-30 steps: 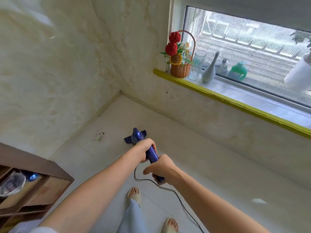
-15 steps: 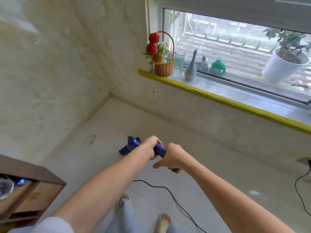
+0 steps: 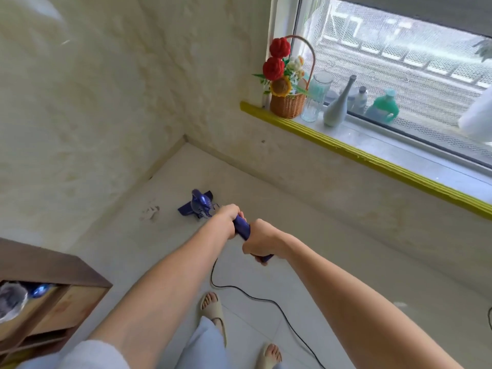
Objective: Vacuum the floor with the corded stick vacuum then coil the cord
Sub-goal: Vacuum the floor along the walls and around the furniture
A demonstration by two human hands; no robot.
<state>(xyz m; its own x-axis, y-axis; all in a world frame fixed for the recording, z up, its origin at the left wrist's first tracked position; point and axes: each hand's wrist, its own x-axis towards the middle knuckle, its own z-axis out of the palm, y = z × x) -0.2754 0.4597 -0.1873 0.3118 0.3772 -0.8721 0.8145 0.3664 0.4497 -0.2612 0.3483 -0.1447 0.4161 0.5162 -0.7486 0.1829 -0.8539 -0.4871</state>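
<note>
Head view looks down two bare forearms at a glossy blue plastic stick vacuum (image 3: 202, 206), whose rounded motor body and flat winged floor head sit on the pale, smooth tiled floor (image 3: 332, 262) near the corner of the room. Its blue handle runs back toward the person and passes through both fists. The left hand (image 3: 226, 217) grips the handle farther forward, fingers curled round it and knuckles up; the right hand (image 3: 262, 242) clamps the rear end of the handle, fingers wrapped underneath so that only a short blue stub shows below the fist. The two hands sit just apart, with a bare stretch of handle between them. A thin black cord (image 3: 266, 299) drops from under the hands, loops on the floor and trails away to the lower right, passing beside a foot in a beige rubber slide sandal (image 3: 213, 312).

A small whitish crumpled scrap (image 3: 150, 213) lies on the floor just left of the floor head. The walls are rough, cream-coloured plaster. On the stone window sill (image 3: 399, 153), edged with a ribbed yellow strip, stand a woven wicker basket of knitted red and yellow flowers (image 3: 286, 83), a ribbed clear glass (image 3: 315, 98) and a slender pale ceramic vase (image 3: 336, 107). A brown wooden shelf unit (image 3: 53, 283) fills the lower left.
</note>
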